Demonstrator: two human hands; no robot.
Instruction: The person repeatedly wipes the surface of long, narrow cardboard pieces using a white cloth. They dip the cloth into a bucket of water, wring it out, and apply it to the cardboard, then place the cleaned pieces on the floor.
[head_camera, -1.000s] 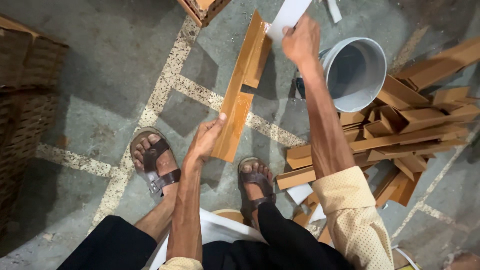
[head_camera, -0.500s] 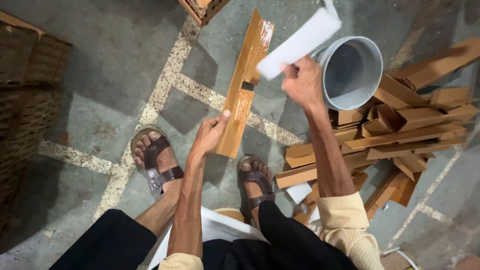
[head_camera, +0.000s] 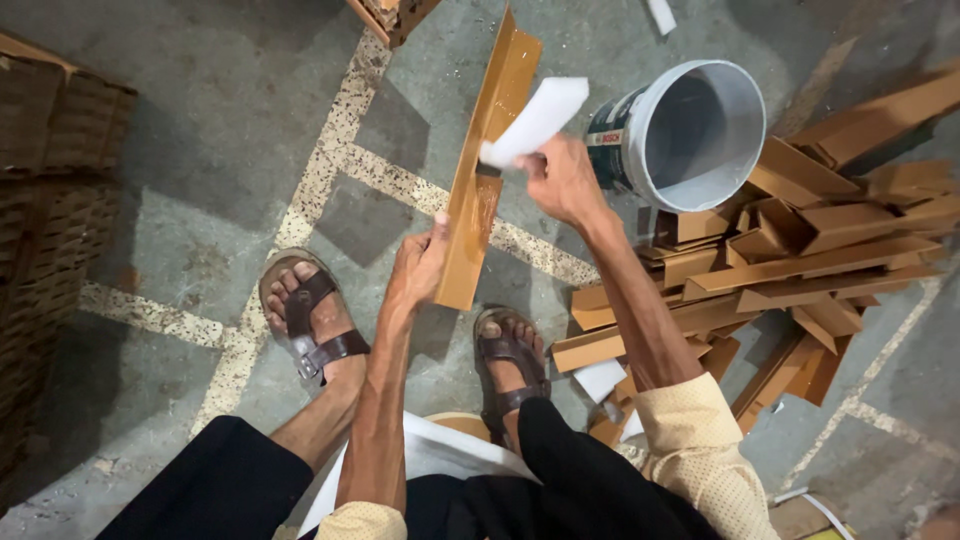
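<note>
Floor (head_camera: 180, 130): grey concrete, worn, w/ pale speckled terrazzo strips crossing it; person sitting above it, feet in brown strap sandals planted either side of the work.

Stack of woven crates (head_camera: 45, 250): dark brown, ribbed, sitting at left edge.

Pile of wood offcuts (head_camera: 800, 260): tan, flat-faced angle pieces & strips, lying jumbled at right, just beside the bucket.

Bucket (head_camera: 690, 135): round plastic, white inside, dark label band outside, lying tipped w/ mouth facing up toward camera, near the wood strip's upper end.

Wood strip (head_camera: 480, 190): long, L-section, orange-brown, glossy wet patch around mid-length; standing tilted on floor between the feet, top end leaning away.

Left hand (head_camera: 418, 268): gripping the strip's lower edge, fingers curled round it, thumb pressing on top.

Right hand (head_camera: 562, 180): fingers closed tight around a brush handle; white flat handle (head_camera: 535, 120) sticking up-right, dark bristle end touching the strip's face at mid-height.

Sleeves: cream, dotted fabric, showing at both wrists' far ends.
</note>
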